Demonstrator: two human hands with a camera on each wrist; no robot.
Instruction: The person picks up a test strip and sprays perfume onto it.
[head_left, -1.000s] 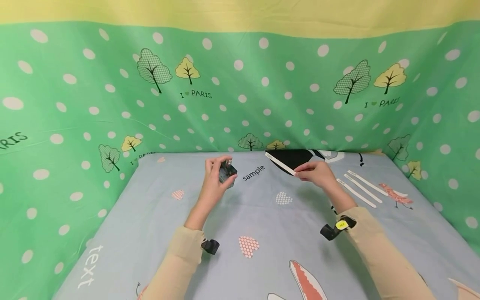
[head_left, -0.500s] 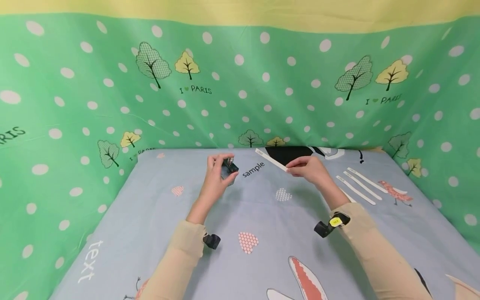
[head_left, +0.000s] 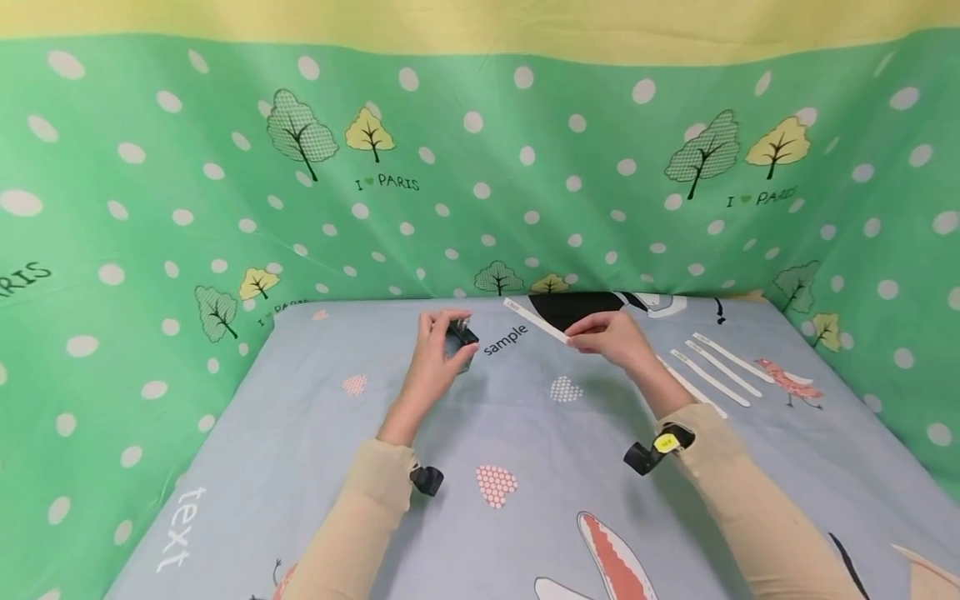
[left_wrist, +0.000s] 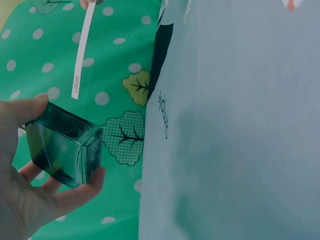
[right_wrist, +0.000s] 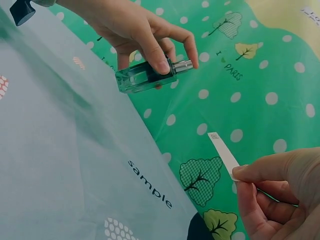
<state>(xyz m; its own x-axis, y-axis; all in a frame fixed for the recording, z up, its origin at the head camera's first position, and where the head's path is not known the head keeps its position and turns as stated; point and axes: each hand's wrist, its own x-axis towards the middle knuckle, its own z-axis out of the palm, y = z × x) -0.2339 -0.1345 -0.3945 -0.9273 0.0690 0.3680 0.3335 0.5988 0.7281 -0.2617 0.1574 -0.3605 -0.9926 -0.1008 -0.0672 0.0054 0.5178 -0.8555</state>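
My left hand (head_left: 435, 360) grips a square glass perfume bottle (left_wrist: 60, 145), dark and see-through, with fingers and thumb round its sides. In the right wrist view the index fingertip rests on the bottle's silver spray top (right_wrist: 183, 66). My right hand (head_left: 617, 337) pinches a narrow white perfume test strip (head_left: 534, 320) by one end between thumb and fingers. Small print marks the strip's free end, which points toward the bottle across a short gap. Both hands are raised over the far part of the table.
Several more white strips (head_left: 720, 367) lie side by side on the table at the right, partly behind my right forearm. A grey-blue printed cloth (head_left: 300, 433) covers the table. Green dotted curtains (head_left: 480, 192) close in the back and sides.
My right hand has moved left with the test strip, bringing its free end nearer the bottle. The left hand has shifted only slightly, still holding the bottle.
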